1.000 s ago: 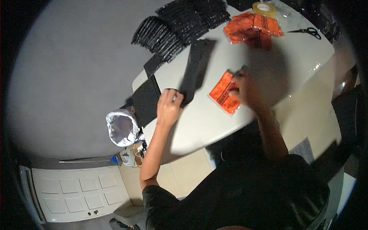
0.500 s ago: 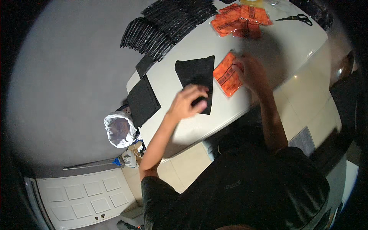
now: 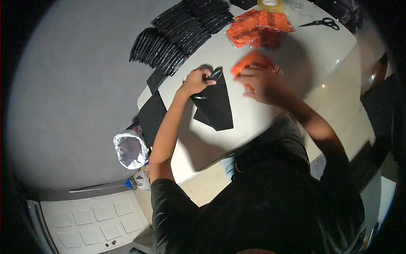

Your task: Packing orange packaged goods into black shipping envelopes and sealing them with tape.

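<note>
My left hand [image 3: 198,81] pinches the far edge of a black plastic mailing bag [image 3: 215,106] lying on the white table. A shiny fold shows at the bag's mouth by my fingers. To the right, my right hand [image 3: 259,82] grips an orange packet in clear wrap [image 3: 253,60], lifted over the table and blurred by motion. More orange packets [image 3: 260,26] lie overlapping behind it at the far side. At the table's left edge is a stack of flat black bags [image 3: 152,114].
Rows of filled black packages [image 3: 186,31] line the far left edge. Scissors [image 3: 320,24] and a tape roll [image 3: 270,5] lie at the far side. A bin with a white liner [image 3: 131,148] stands beside the table's left end.
My left hand has moved up to the black bag's far edge and taken hold of it, and the bag has turned. My right hand has picked up the orange packet from the table.
</note>
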Action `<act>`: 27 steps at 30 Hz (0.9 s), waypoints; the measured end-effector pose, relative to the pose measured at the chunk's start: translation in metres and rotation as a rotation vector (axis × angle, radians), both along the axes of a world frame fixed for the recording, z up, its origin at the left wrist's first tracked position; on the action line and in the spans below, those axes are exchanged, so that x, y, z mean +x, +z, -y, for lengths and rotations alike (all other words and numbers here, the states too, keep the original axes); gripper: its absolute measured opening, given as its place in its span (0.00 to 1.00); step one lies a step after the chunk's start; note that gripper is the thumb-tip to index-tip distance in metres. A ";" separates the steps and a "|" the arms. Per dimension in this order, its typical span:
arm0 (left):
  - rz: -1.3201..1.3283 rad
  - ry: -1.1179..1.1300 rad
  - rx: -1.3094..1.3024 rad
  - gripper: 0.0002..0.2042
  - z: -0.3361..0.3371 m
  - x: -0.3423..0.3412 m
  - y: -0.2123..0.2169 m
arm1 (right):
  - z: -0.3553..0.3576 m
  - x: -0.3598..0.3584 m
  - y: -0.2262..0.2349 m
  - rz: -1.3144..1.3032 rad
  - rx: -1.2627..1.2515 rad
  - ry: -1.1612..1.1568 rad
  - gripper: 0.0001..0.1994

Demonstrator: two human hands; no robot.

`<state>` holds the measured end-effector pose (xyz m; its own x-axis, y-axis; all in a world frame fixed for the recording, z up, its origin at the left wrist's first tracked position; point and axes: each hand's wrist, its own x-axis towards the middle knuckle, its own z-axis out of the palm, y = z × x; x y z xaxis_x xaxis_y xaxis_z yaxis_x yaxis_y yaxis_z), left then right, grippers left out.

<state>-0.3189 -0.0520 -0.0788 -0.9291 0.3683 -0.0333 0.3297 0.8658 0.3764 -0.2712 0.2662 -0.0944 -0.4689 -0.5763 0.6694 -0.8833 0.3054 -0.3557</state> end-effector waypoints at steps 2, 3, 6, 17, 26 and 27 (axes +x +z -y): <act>-0.070 0.017 -0.045 0.18 0.003 0.002 0.006 | 0.003 -0.016 -0.002 0.111 0.058 0.054 0.16; -0.076 0.030 -0.040 0.18 0.004 0.004 0.008 | 0.006 -0.024 -0.001 0.227 0.113 0.099 0.14; -0.252 0.039 0.064 0.20 0.006 0.013 0.016 | 0.013 -0.055 -0.009 0.282 0.242 0.174 0.17; -0.516 -0.054 -0.168 0.11 0.043 0.029 0.068 | 0.016 -0.056 -0.061 -0.167 0.451 -0.181 0.28; -0.527 -0.033 0.103 0.11 0.027 0.119 0.188 | 0.012 -0.053 -0.054 -0.026 0.625 -0.160 0.32; -0.543 -0.039 0.186 0.11 0.024 0.121 0.194 | 0.009 -0.055 -0.060 -0.038 0.591 -0.162 0.32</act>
